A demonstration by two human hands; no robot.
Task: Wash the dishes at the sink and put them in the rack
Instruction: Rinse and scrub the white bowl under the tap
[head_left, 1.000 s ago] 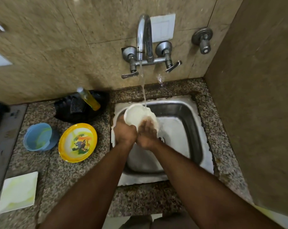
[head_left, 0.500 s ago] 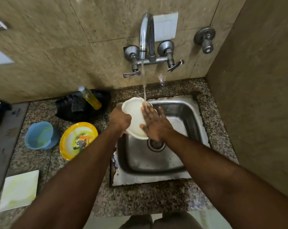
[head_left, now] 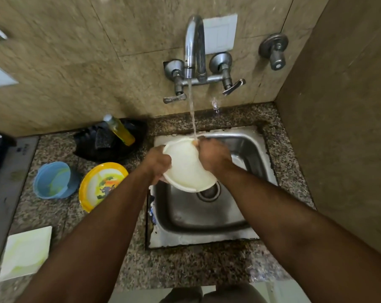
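Observation:
A white plate (head_left: 185, 167) is tilted over the steel sink (head_left: 250, 149), under the stream of water from the tap (head_left: 195, 47). My left hand (head_left: 156, 162) grips the plate's left rim. My right hand (head_left: 211, 154) curls over its upper right rim, where the water lands. On the counter to the left lie a yellow plate with a picture (head_left: 102, 184), a blue cup (head_left: 54, 179) and a square white plate with yellow-green smears (head_left: 25, 252). No rack is in view.
A yellow soap bottle (head_left: 119, 130) leans on a black tray (head_left: 111, 143) holding a dark scrub pad, behind the yellow plate. A wall valve (head_left: 274, 49) sticks out at the upper right. A brown wall closes the right side. The counter's front edge is near my body.
My right hand, laid flat on the plate's face half a second ago, has slid up and curled over the top rim. The plate has tipped lower over the drain.

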